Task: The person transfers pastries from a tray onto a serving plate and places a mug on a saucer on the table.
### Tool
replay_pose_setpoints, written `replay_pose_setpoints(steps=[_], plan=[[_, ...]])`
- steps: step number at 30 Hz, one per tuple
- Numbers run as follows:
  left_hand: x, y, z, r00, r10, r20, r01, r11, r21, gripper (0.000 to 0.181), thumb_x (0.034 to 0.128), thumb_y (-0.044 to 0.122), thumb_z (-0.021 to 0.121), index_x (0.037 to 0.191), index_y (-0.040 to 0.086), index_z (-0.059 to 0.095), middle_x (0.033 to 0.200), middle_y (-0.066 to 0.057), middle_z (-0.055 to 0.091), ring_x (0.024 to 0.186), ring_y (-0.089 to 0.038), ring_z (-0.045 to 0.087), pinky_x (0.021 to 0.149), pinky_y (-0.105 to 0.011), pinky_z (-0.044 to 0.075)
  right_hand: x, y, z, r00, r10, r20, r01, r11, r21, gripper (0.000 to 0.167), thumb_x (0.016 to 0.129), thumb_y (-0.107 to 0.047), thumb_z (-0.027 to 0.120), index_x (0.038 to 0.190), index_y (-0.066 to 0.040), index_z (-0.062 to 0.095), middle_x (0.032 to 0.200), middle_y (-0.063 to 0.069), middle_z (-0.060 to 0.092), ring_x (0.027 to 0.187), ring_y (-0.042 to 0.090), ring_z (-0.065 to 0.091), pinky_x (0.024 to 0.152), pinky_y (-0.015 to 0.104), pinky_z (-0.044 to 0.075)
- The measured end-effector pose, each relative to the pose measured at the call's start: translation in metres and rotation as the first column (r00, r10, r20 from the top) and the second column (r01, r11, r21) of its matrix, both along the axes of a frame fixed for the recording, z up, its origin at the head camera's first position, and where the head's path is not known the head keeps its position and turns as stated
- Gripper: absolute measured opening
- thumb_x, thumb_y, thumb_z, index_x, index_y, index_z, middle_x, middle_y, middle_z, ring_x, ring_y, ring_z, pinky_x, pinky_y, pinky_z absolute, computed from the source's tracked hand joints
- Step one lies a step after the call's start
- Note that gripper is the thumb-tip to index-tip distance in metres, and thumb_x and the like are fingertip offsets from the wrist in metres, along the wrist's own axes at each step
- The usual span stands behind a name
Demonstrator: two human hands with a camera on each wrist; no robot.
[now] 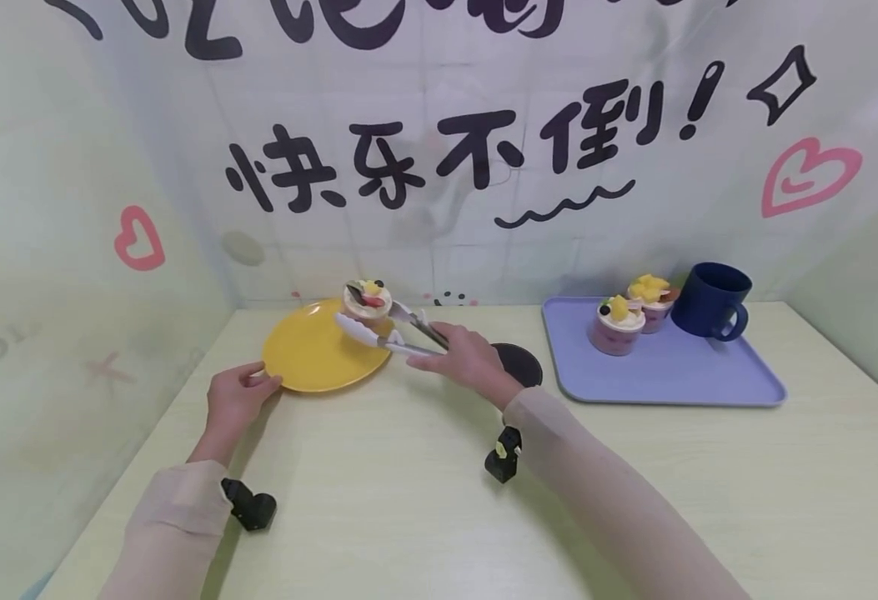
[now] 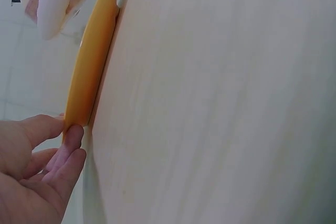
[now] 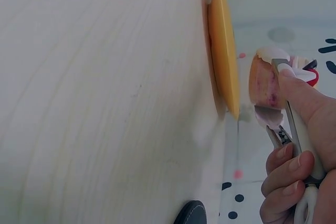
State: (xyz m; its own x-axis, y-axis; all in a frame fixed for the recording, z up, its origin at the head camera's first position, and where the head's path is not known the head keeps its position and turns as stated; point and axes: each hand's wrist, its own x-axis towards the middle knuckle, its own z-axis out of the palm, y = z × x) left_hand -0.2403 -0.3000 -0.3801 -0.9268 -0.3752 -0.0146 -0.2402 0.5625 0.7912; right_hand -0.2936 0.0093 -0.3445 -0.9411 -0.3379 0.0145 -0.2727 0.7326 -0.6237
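Observation:
On the left, my left hand (image 1: 236,402) pinches the near left rim of a yellow plate (image 1: 318,358) between thumb and fingers; in the left wrist view the plate (image 2: 89,72) shows edge-on. My right hand (image 1: 470,358) grips a pair of tongs (image 1: 359,330) with white tips. Between those tips a small dessert cup (image 1: 368,310), topped with cream and fruit, is held upright. In the right wrist view the cup (image 3: 264,83) hangs above the plate (image 3: 224,56), apart from it.
At the right lies a lilac tray (image 1: 679,379) bearing two more dessert cups, a nearer cup (image 1: 617,329) and a farther cup (image 1: 652,302), plus a dark blue mug (image 1: 711,298). A black round object (image 1: 519,365) sits partly behind my right wrist. A printed cloth (image 1: 439,242) stands behind the table.

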Motion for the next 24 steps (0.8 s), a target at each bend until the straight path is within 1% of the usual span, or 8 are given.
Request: replay_pose_setpoints(steps=[6,11,17,22,24], plan=[[0.000,0.000,0.003,1.000,0.007,-0.009,-0.007,1.000,0.005,0.052,0.0884,0.018,0.060,0.130,-0.008,0.044,0.117,-0.026,0.056,0.106,-0.031,0.055,0.059,-0.008,0.039,-0.001,-0.008,0.000,1.000,0.007,0.011,-0.008,1.000,0.012,0.069,0.076,-0.053,0.067,0.135,-0.024,0.046,0.077,0.003,0.055,0.061,0.017,0.049,0.052,0.029,0.039],[0.000,0.002,0.004,1.000,0.008,-0.007,-0.008,1.000,0.011,0.052,0.0881,0.017,0.060,0.130,-0.009,0.044,0.118,-0.026,0.056,0.107,-0.032,0.055,0.059,-0.008,0.040,-0.003,-0.013,-0.001,1.000,0.015,0.019,-0.015,1.000,0.007,0.068,0.076,-0.053,0.067,0.134,-0.024,0.047,0.074,0.003,0.053,0.060,0.017,0.047,0.051,0.029,0.038],[0.000,0.003,0.003,1.000,0.014,0.001,-0.014,1.000,0.010,0.053,0.0882,0.018,0.060,0.130,-0.009,0.043,0.117,-0.026,0.056,0.106,-0.032,0.054,0.060,-0.009,0.040,-0.002,-0.020,-0.002,0.999,0.024,0.045,-0.024,1.000,-0.008,0.066,0.077,-0.051,0.067,0.133,-0.023,0.048,0.072,0.003,0.051,0.059,0.016,0.048,0.051,0.027,0.038],[0.000,0.002,0.001,1.000,0.021,0.018,-0.022,1.000,0.011,0.053,0.0890,0.019,0.059,0.132,-0.007,0.042,0.118,-0.025,0.055,0.106,-0.031,0.054,0.059,-0.009,0.039,-0.002,-0.024,-0.004,0.998,0.029,0.049,-0.028,0.999,-0.016,0.067,0.076,-0.051,0.068,0.133,-0.022,0.048,0.071,0.003,0.050,0.059,0.016,0.048,0.050,0.027,0.038],[0.000,0.002,0.000,1.000,0.020,0.014,-0.020,1.000,0.015,0.053,0.0890,0.019,0.059,0.131,-0.008,0.042,0.118,-0.025,0.055,0.106,-0.031,0.054,0.059,-0.010,0.039,-0.002,-0.025,-0.005,0.998,0.026,0.050,-0.025,1.000,-0.015,0.067,0.076,-0.051,0.068,0.133,-0.022,0.048,0.072,0.003,0.050,0.059,0.016,0.048,0.050,0.027,0.039]])
